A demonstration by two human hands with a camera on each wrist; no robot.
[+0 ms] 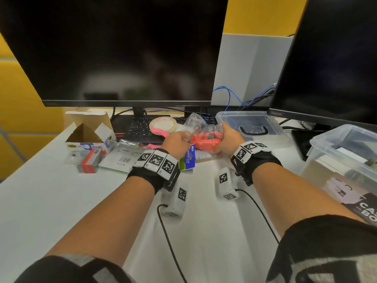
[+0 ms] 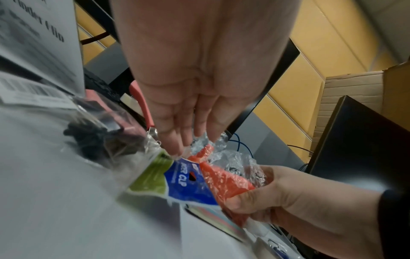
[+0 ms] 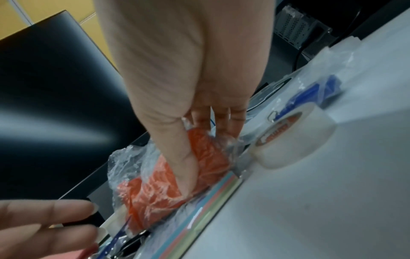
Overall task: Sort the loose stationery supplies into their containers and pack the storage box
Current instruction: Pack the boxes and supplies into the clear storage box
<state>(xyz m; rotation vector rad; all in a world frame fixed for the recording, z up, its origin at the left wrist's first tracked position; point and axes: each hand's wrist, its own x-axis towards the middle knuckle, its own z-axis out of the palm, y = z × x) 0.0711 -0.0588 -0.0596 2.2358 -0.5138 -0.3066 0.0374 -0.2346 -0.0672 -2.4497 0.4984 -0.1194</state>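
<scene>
Crinkled clear plastic bag (image 1: 205, 132) stuffed w/ soft orange contents sits low over the white desk (image 1: 61, 201) between our hands, in front of the black keyboard (image 1: 138, 127): our right hand (image 1: 228, 137) wraps thumb & fingers round its bulging orange end, while our left hand (image 1: 176, 142) pinches the bag's loose, glossy top edge w/ its fingertips (image 2: 177, 149). Just beneath lie a flat blue-and-green binder clip pack (image 1: 188, 158) & a striped pastel pad (image 3: 199, 206), w/ a white tape roll (image 3: 292, 140) beside our right hand. Clear rigid storage box (image 1: 346, 152) stands at the desk's right edge, its flat lid (image 1: 253, 127) w/ a black handle lying behind our right hand.
</scene>
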